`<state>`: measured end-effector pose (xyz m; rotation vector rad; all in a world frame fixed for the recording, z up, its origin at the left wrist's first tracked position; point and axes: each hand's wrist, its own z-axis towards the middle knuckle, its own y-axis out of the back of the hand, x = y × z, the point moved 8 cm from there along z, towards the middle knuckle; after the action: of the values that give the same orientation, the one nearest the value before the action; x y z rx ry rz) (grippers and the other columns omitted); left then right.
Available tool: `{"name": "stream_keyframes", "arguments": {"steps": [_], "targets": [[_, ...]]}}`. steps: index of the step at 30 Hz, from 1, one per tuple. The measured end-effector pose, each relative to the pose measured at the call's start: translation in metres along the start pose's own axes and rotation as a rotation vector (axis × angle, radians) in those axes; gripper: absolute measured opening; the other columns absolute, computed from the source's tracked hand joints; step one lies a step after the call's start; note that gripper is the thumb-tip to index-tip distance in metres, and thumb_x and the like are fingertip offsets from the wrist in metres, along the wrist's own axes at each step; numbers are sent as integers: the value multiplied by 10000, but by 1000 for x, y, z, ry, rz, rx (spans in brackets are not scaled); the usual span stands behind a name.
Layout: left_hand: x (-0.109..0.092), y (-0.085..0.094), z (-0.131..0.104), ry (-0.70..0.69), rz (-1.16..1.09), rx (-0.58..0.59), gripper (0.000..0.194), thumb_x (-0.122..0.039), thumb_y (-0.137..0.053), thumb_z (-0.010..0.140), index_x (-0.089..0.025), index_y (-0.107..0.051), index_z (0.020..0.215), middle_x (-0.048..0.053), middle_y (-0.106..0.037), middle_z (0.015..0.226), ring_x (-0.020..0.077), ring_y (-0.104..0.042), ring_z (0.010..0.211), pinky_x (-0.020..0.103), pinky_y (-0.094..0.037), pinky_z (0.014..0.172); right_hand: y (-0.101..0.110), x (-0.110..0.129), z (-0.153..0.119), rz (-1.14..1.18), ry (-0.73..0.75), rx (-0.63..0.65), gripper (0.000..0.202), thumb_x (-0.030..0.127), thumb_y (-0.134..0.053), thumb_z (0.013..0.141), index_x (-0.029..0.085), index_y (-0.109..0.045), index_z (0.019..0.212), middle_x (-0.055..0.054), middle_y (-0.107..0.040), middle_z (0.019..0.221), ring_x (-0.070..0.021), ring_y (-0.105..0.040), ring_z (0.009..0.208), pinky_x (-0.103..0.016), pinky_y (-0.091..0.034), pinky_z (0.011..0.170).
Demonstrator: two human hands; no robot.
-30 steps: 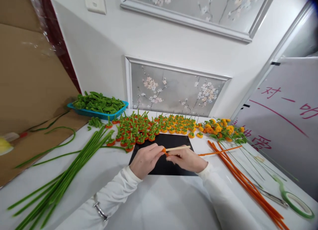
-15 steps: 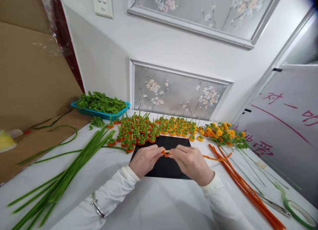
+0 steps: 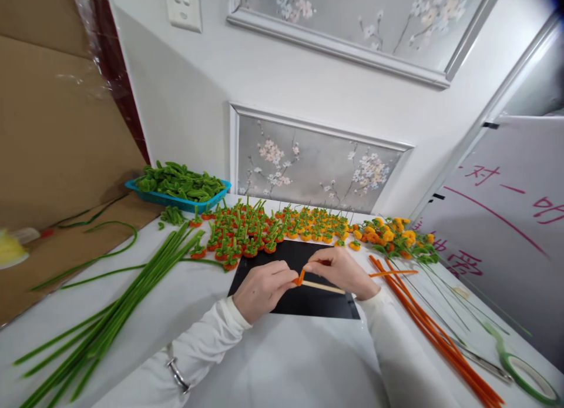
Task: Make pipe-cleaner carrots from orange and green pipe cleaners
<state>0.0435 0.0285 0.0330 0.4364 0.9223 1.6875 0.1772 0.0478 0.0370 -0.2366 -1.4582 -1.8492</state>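
So the left hand (image 3: 267,287) is pinching one end of a slim pale wooden stick (image 3: 324,287), and the right hand (image 3: 346,273) isn't covering that stick anymore. It's riding higher now, fingertips closing tight on a fuzzy orange pipe-cleaner strand (image 3: 301,277) and holding it upright beside the left fingers, above a flat black rectangular mat (image 3: 299,302). My read: the strand's being worked around the stick.

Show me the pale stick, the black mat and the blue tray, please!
Pale stick (image 3: 324,287): head view, middle of its visible length.
Black mat (image 3: 308,306): head view, bare surface near its front edge.
Blue tray (image 3: 194,207): head view, its front wall.
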Motion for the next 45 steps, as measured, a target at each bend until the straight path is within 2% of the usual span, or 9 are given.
{"name": "stream_keyframes", "arguments": {"steps": [5,9,13,17,27,32,36,40,45], "targets": [[3,12,0,40,-96,-126,179,-172,-429,899,-146,-605,914,51,-565,754,139,-515,703,243,-421,636,-31,0,-6,126,4,207,340,370,-448,891,155,-632,702,25,-546,558,-77,-483,514,-173,-346,493],[21,20,-3,171,-76,-220,175,-159,-430,894,-153,-601,930,54,-574,799,142,-535,748,258,-453,690,-46,26,-16,-41,109,242,293,273,-447,894,168,-577,654,32,-534,542,-71,-464,498,-184,-313,504],[28,18,-4,197,23,-206,185,-166,-423,896,-153,-607,915,53,-570,795,152,-538,761,275,-462,707,-39,48,-23,-302,202,136,293,242,-442,896,173,-495,616,21,-511,554,-88,-449,518,-223,-266,520],[26,14,-2,160,86,-174,192,-169,-418,901,-157,-609,894,49,-575,773,155,-533,755,268,-458,689,-26,56,-24,-389,231,41,268,245,-403,919,180,-505,680,-3,-548,614,-113,-500,576,-228,-290,548],[12,9,1,28,136,-52,178,-168,-443,894,-179,-619,917,49,-640,871,160,-575,787,292,-443,732,13,44,-12,-155,195,-225,217,269,-454,910,204,-654,856,-37,-652,804,-138,-582,728,-235,-424,686],[3,1,1,-10,83,-10,188,-138,-410,892,-162,-593,930,71,-625,1057,148,-615,819,256,-463,725,13,15,-1,-16,62,-105,240,328,-504,872,193,-666,756,-2,-637,698,-114,-544,627,-208,-403,583],[1,-6,0,0,37,49,192,-107,-374,888,-150,-560,911,59,-645,888,152,-609,744,255,-461,660,-4,-3,1,48,-14,43,317,370,-475,872,159,-638,700,18,-551,584,-88,-455,532,-192,-334,495],[4,-4,-1,55,12,56,182,-111,-367,886,-154,-543,898,36,-624,747,161,-596,679,255,-453,607,-23,-1,-3,68,7,156,303,327,-442,882,149,-627,720,21,-525,581,-82,-424,527,-187,-314,484],[13,-1,-4,149,-7,33,357,-112,-378,883,-181,-417,1231,61,-659,925,162,-642,770,247,-479,665,-33,20,-14,-31,89,168,269,248,-437,883,170,-584,672,34,-489,557,-79,-395,521,-199,-308,525]]}}
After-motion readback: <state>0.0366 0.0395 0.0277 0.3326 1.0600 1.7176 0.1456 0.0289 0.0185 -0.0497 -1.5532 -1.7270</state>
